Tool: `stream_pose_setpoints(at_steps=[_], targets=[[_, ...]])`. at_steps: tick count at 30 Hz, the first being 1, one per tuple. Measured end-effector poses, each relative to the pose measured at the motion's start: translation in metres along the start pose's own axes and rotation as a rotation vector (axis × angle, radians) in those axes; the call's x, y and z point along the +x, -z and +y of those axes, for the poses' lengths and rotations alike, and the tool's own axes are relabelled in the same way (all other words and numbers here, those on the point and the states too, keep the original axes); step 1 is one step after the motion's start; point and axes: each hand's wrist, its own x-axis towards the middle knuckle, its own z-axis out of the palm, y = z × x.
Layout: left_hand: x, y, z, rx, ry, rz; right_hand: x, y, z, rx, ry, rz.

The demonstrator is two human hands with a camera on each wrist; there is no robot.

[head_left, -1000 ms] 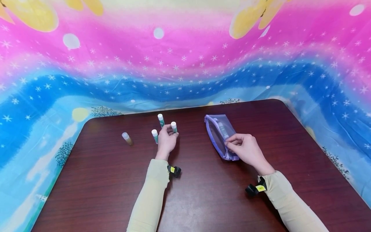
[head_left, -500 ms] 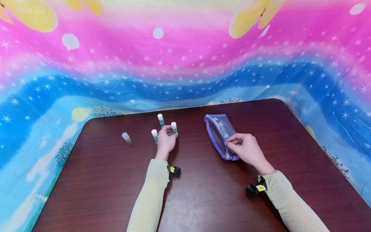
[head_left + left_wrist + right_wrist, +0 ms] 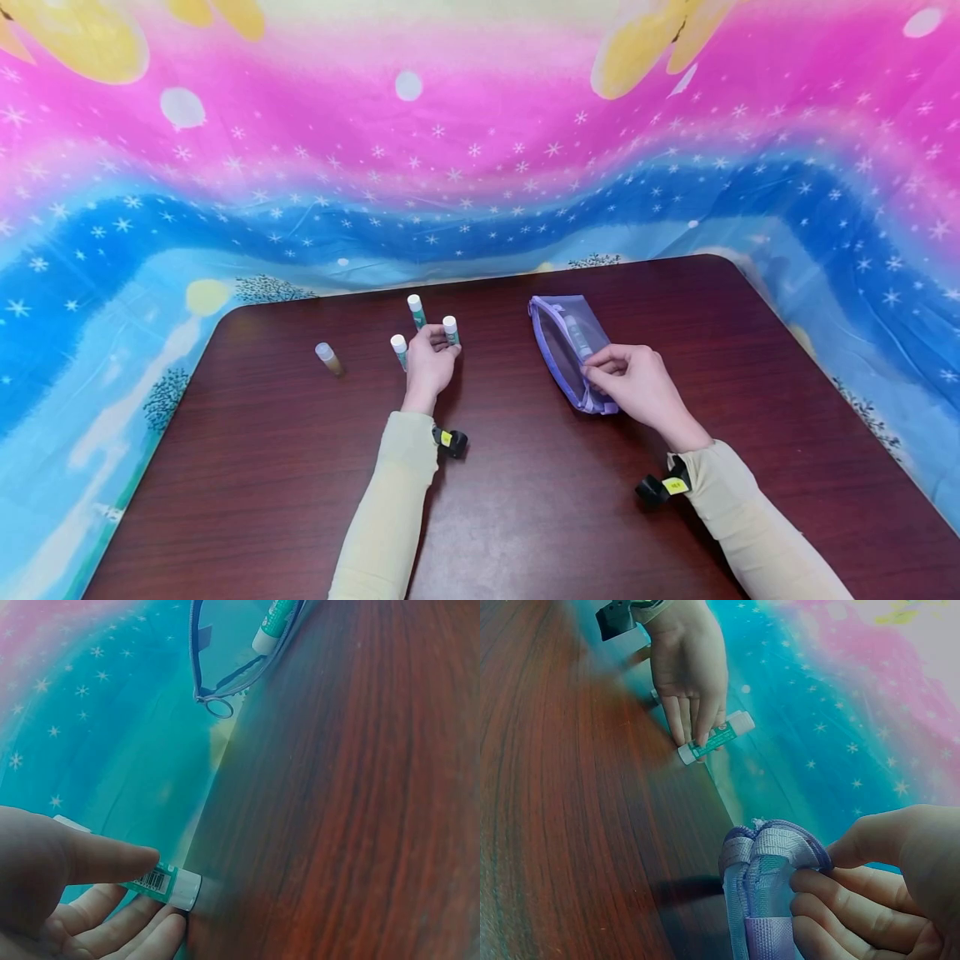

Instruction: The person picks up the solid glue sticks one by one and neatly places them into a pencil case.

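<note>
My left hand pinches a green and white glue stick between thumb and fingers. In the right wrist view that glue stick leans, its lower end at or near the tabletop. Two similar ones stand beside the hand: a farther glue stick and a nearer glue stick, partly hidden by it. My right hand pinches the near side of a purple mesh zipper pouch, whose mouth gapes. Inside the pouch lies another glue stick. The right wrist view shows the fingers on the pouch's end.
A small brownish tube with a clear cap stands on the left of the dark wooden table. A patterned cloth hangs behind the table and along its sides. Each wrist wears a black camera strap.
</note>
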Motion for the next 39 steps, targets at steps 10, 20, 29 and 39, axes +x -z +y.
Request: stream_pose_setpoints(at_steps=[10, 20, 29, 39], targets=[[0.0016, -0.0007, -0.0028, 0.006, -0.027, 0.016, 0.0001, -0.0006, 0.0003, 0.002, 0.003, -0.003], [0.0022, -0.0017, -0.0022, 0.010, -0.018, 0.011, 0.0006, 0.0001, 0.0007, -0.002, -0.002, -0.003], [0.0028, -0.0024, -0.0025, 0.013, -0.013, 0.009, 0.0003, 0.0003, 0.0006, -0.001, -0.001, -0.001], [0.0006, -0.0022, 0.0019, 0.009, -0.011, -0.006, 0.0000, 0.0006, 0.0000, 0.003, -0.001, -0.002]])
